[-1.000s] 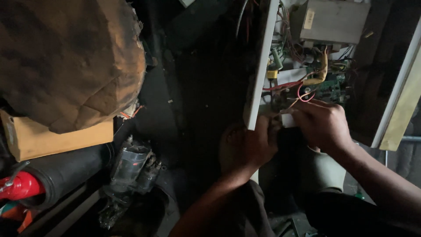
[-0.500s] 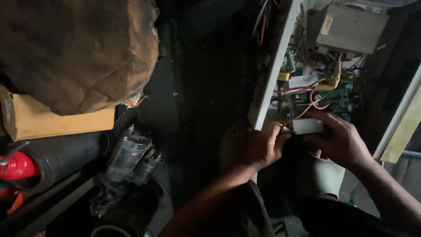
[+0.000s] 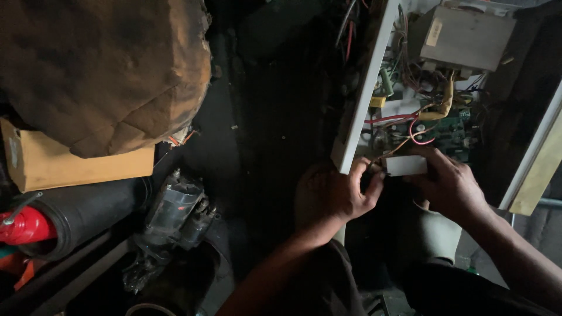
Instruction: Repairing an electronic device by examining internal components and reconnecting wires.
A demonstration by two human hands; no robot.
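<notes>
The small white block (image 3: pixel 405 165) sits gripped between the right hand (image 3: pixel 448 184) fingers (image 3: pixel 426 153); the left hand (image 3: pixel 333 193) fingers curl closed just beside it.

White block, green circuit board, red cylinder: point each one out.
White block (image 3: pixel 405 165), head view, middle of its face.
Green circuit board (image 3: pixel 449 133), head view, its bare green part.
Red cylinder (image 3: pixel 26 227), head view, its rounded body.

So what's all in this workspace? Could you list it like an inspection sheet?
Surface: dark floor, dimly lit.
Job's things: opened white appliance casing showing a green circuit board and grey metal box; small white block.
Clutter: brown crumpled sack, cardboard box, black cylinder, red item, grey motor.
Grippers: left hand at casing's corner; right hand holds the white block.
Cables: red and yellow wires inside casing.
Surroundings: nothing seen.
</notes>
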